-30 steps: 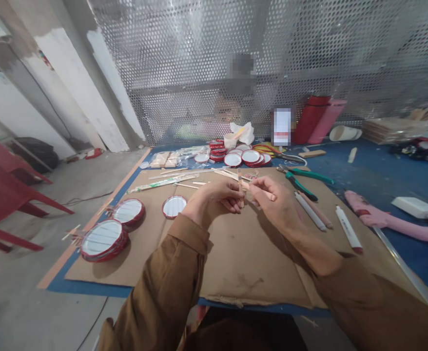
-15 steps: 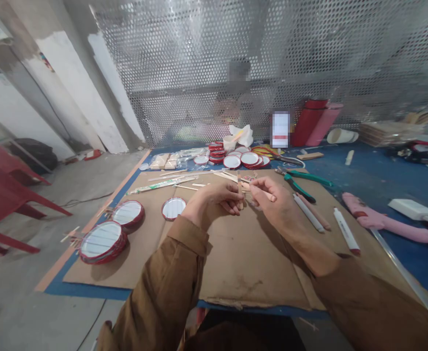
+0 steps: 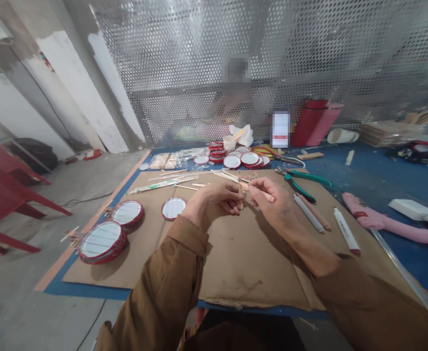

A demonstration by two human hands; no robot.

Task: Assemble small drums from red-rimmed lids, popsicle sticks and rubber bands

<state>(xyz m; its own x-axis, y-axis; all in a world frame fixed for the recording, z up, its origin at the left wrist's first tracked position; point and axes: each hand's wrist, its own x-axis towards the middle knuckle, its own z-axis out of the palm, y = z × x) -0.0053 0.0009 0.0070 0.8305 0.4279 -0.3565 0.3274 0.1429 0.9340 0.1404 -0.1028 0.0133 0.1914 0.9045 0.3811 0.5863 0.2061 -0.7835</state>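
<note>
Over the middle of the cardboard, my left hand (image 3: 223,197) pinches a thin wooden craft stick (image 3: 240,185), which stands nearly upright. My right hand (image 3: 272,200) is closed around a slim peach-coloured marker (image 3: 269,196), its front end close to the stick; whether they touch I cannot tell. Left of my hands lies a red-rimmed white jar lid (image 3: 173,208). Two more red-rimmed discs (image 3: 102,241) with sticks attached lie near the table's left edge. Loose wooden sticks (image 3: 184,186) are scattered behind my left hand.
Green-handled pliers (image 3: 298,187), a white marker (image 3: 345,231) and a pink glue gun (image 3: 385,219) lie to the right. Several lids (image 3: 249,159), a phone (image 3: 281,129) and a red bottle (image 3: 309,122) stand along the back. A red chair (image 3: 12,195) is beyond the left edge.
Almost nothing differs. My right hand and the marker have shifted very slightly left; the stick stays in my left hand.
</note>
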